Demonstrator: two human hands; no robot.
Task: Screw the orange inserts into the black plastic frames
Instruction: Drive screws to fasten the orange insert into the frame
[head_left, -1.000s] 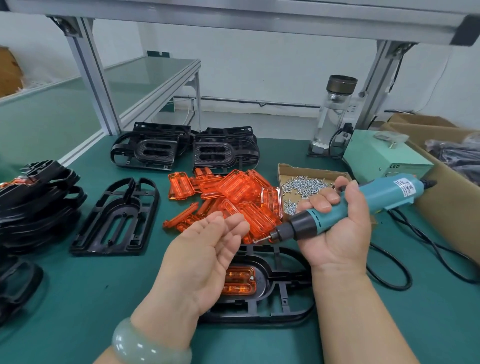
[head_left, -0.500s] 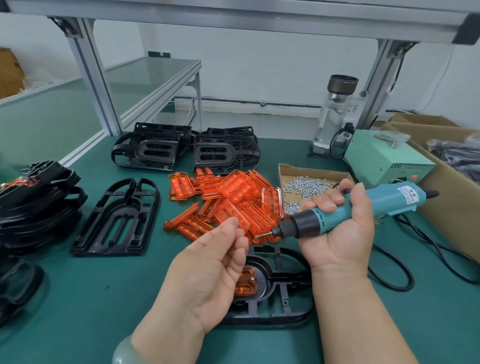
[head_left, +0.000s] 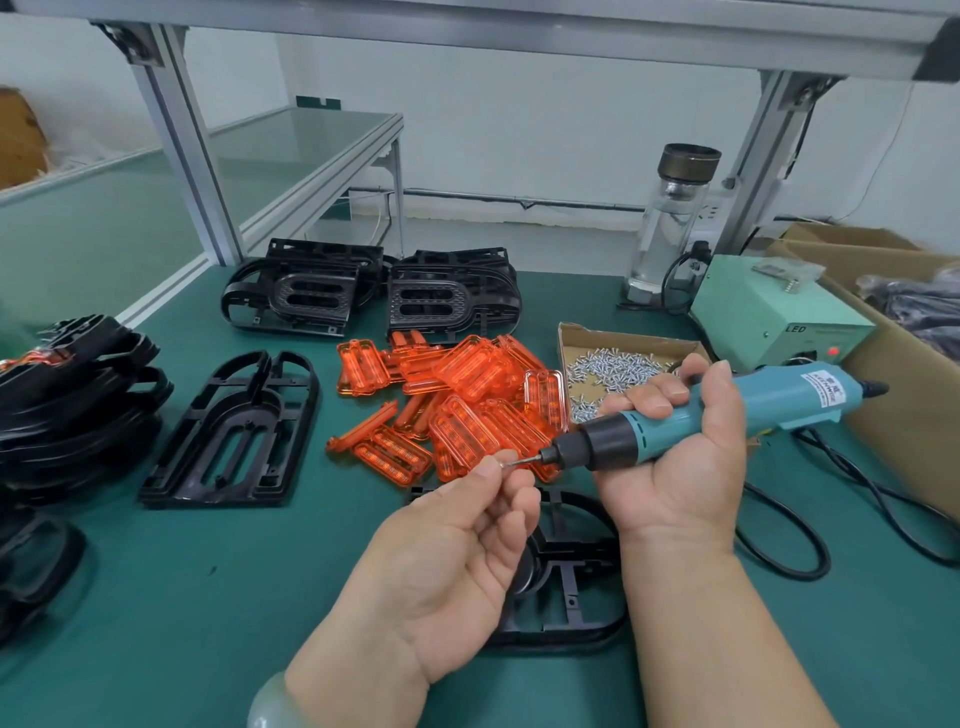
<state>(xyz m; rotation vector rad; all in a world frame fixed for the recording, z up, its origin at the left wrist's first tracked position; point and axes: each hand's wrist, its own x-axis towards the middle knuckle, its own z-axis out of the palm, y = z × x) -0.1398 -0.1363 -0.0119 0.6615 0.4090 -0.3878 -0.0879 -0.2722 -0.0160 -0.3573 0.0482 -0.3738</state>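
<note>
A: The green table (head_left: 156, 597) in front of you: what lies on it?

B: A black frame (head_left: 571, 587) lies flat under your wrists, and the heap of orange inserts (head_left: 467, 395) sits just behind it.

A: And your hands?

B: Your right hand (head_left: 685, 457) curls its fingers round the blue screwdriver (head_left: 727, 415), with the bit pointing left. Your left hand (head_left: 457, 545) pinches what looks like a small screw (head_left: 503, 464) at the bit's tip. It is too tiny to be sure.
</note>
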